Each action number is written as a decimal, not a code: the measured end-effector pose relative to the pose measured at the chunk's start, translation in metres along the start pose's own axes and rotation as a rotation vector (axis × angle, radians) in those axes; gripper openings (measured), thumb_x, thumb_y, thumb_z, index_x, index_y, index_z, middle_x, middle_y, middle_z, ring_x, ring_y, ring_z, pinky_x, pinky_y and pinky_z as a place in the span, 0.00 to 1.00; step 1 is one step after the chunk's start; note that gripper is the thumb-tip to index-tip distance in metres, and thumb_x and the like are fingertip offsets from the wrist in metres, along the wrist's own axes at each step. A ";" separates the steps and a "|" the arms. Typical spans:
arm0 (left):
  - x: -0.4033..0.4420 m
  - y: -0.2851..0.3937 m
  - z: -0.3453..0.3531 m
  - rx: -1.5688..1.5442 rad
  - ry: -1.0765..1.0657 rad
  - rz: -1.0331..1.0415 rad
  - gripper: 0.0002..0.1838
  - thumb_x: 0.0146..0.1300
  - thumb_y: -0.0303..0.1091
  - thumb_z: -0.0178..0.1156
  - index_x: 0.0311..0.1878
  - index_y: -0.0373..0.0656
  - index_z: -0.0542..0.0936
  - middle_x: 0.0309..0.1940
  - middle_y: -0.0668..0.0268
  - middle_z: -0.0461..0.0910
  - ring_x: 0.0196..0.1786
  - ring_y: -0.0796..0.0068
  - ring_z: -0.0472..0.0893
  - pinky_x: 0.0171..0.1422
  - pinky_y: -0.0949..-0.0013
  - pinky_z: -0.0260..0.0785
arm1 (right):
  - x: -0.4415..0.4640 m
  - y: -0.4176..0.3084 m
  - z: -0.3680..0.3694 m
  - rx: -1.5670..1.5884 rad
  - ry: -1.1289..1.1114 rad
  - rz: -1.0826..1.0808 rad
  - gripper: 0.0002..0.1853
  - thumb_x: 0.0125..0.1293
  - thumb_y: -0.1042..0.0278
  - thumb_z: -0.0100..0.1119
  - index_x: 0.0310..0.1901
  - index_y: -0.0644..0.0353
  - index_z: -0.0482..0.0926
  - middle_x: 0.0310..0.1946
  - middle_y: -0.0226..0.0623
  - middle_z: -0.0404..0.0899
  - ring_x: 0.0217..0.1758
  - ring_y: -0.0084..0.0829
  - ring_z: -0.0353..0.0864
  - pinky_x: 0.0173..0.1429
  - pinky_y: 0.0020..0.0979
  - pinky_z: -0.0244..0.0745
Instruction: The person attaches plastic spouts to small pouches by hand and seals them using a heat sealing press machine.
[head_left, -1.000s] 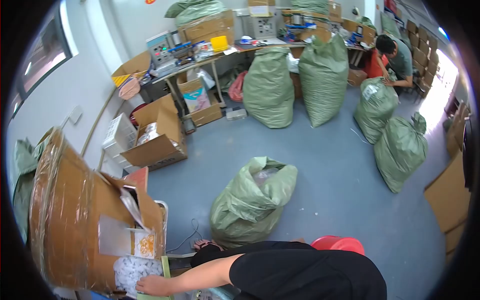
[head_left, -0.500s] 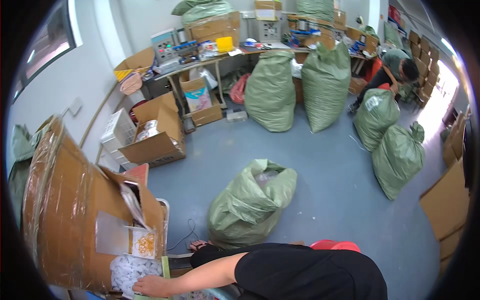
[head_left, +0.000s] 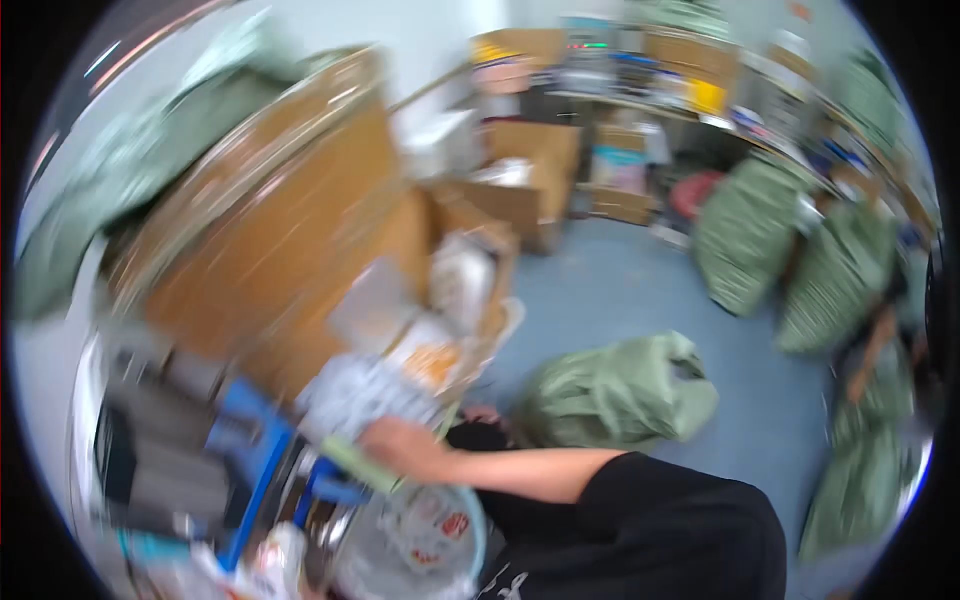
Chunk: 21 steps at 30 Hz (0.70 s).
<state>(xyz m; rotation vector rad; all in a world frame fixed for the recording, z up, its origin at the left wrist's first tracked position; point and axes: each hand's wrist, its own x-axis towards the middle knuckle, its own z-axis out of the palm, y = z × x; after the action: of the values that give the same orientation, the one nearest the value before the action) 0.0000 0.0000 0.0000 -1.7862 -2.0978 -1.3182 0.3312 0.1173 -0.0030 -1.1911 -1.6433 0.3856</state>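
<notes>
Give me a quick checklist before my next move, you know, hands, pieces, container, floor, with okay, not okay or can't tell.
1. Right hand beside the white pieces: ok, it is at their near edge, by the green strip.
2. Right hand's grip: cannot tell, the picture is blurred.
3. Left hand placed: cannot tell, it can't be made out.
4. Orange pieces apart from the white ones: cannot tell, they lie just beyond and the border is smeared.
5. Blue-rimmed container near the right hand: ok, just below it in view.
6. Floor clear for stepping away: not ok, a green sack lies close by.
</notes>
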 end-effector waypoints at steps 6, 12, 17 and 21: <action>-0.021 0.072 -0.014 -0.576 -0.184 -0.562 0.10 0.66 0.31 0.66 0.42 0.31 0.86 0.32 0.73 0.83 0.32 0.84 0.75 0.38 0.75 0.68 | 0.022 -0.016 -0.004 0.291 -0.079 0.279 0.09 0.67 0.71 0.64 0.47 0.59 0.83 0.29 0.25 0.78 0.30 0.16 0.74 0.37 0.22 0.71; -0.057 0.077 0.023 -0.722 -0.241 -0.619 0.08 0.64 0.30 0.69 0.38 0.33 0.86 0.28 0.74 0.82 0.31 0.90 0.74 0.35 0.80 0.65 | 0.006 -0.082 0.002 0.322 -0.277 0.132 0.10 0.59 0.71 0.71 0.43 0.60 0.85 0.32 0.31 0.83 0.35 0.23 0.78 0.40 0.28 0.71; -0.066 0.068 0.032 -0.764 -0.327 -0.597 0.09 0.65 0.31 0.68 0.38 0.32 0.86 0.27 0.72 0.83 0.31 0.89 0.74 0.35 0.79 0.65 | -0.003 -0.099 0.013 0.272 -0.502 0.043 0.09 0.60 0.71 0.71 0.42 0.60 0.86 0.34 0.31 0.82 0.39 0.24 0.77 0.45 0.27 0.72; -0.064 0.054 0.026 -0.770 -0.462 -0.542 0.10 0.65 0.33 0.67 0.39 0.32 0.86 0.27 0.70 0.84 0.31 0.87 0.76 0.37 0.77 0.68 | -0.003 -0.087 0.014 0.169 -0.713 0.024 0.11 0.59 0.70 0.71 0.44 0.58 0.87 0.37 0.36 0.84 0.39 0.29 0.80 0.47 0.30 0.74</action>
<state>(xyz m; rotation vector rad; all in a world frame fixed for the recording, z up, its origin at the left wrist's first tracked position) 0.0764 -0.0349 -0.0232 -1.9831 -2.6904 -2.2924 0.2748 0.0789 0.0525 -0.9984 -2.1386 1.0321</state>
